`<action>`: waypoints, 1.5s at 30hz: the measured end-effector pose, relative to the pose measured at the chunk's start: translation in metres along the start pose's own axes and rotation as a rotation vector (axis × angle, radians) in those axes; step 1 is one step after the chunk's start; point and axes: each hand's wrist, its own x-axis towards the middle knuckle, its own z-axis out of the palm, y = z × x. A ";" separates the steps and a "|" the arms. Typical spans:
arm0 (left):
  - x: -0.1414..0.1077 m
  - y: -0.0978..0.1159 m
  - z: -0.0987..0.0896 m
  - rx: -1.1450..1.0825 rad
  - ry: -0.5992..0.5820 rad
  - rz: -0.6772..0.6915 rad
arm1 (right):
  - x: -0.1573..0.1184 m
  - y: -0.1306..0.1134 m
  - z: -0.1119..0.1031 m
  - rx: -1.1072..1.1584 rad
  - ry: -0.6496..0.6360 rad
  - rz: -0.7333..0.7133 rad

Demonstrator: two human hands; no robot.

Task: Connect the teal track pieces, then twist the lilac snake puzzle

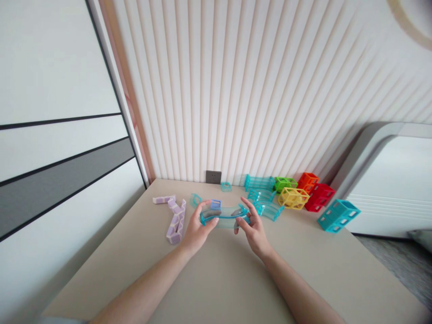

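Observation:
Between my hands, just above the table, is a clear teal plastic track piece (225, 217), lying crosswise. My left hand (198, 228) grips its left end, thumb in front and fingers behind. At the other end my right hand (252, 228) holds it between thumb and fingers, with the index finger stretched upward. Beyond the piece sits a small blue square frame (216, 204). A small clear teal connector (195, 199) lies behind my left hand. More teal track pieces (270, 209) rest on the table just right of my right hand.
A lilac and white folding snake puzzle (175, 220) lies left. To the right stand yellow (293, 198), green (285, 184), orange (307, 182), red (319, 197) and teal blocks (338, 216). Another teal track (259, 182) and connector (226, 186) lie near the ribbed wall (216, 90).

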 end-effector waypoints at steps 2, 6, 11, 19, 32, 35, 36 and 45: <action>-0.001 0.000 -0.002 0.038 -0.015 0.058 | 0.000 -0.001 -0.001 0.002 -0.042 0.003; -0.002 -0.003 -0.011 0.164 -0.060 0.207 | -0.002 0.000 -0.004 -0.030 -0.144 -0.046; 0.000 -0.002 -0.022 0.234 -0.098 0.279 | -0.004 0.001 -0.007 -0.173 -0.225 -0.139; 0.002 0.001 -0.024 0.194 -0.074 0.273 | -0.005 0.001 -0.005 -0.114 -0.234 -0.104; 0.005 -0.007 -0.024 0.289 -0.024 0.368 | -0.002 0.011 -0.009 -0.341 -0.220 -0.327; 0.004 -0.007 -0.022 0.253 -0.018 0.364 | -0.001 0.012 -0.011 -0.388 -0.196 -0.417; 0.003 -0.007 -0.021 0.251 -0.013 0.370 | 0.000 0.012 -0.012 -0.404 -0.181 -0.446; 0.001 -0.020 -0.022 0.198 -0.066 0.356 | -0.003 0.017 -0.012 -0.413 -0.147 -0.524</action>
